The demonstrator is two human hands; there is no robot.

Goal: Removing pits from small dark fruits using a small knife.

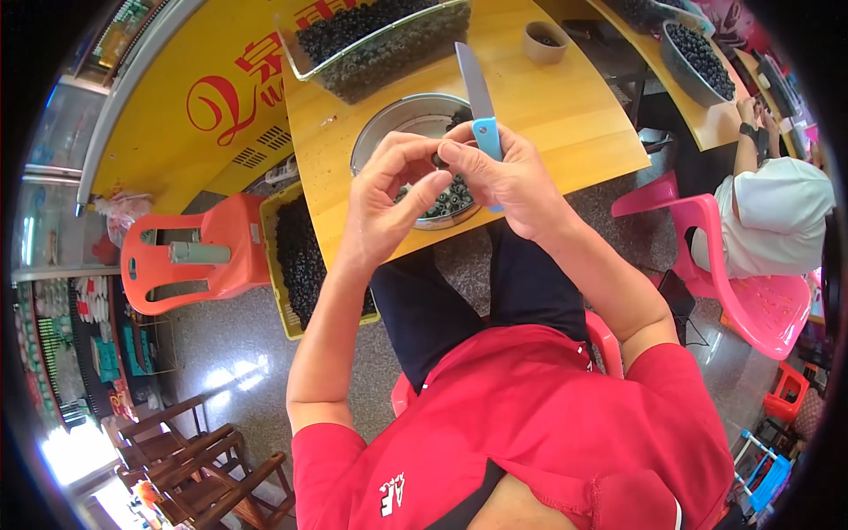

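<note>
While a small dark fruit [436,160] is pinched between the fingertips of both hands, a knife [481,110] with a light blue handle and a grey blade is gripped in the right hand [508,177], its blade pointing up and away from the person. The left hand [389,190] is curled, with thumb and forefinger closed on the fruit from the left side. Both hands are held just above the near edge of the wooden table [565,106], over a round metal basin [415,124] in which more dark fruits are seen. Toward the far edge of the table, a clear rectangular tray [389,44] heaped with dark fruits is set, and a small brown cup [545,41] is placed near the far right corner. Beside the left edge of the table, on the floor, a yellow crate [287,256] filled with the same dark fruits is seen, with an orange plastic chair [199,256] just to its left. At the right, a pink chair [751,283] is occupied by another person in white [777,221], seated at a second table carrying a grey bowl [693,57] of dark fruits.
</note>
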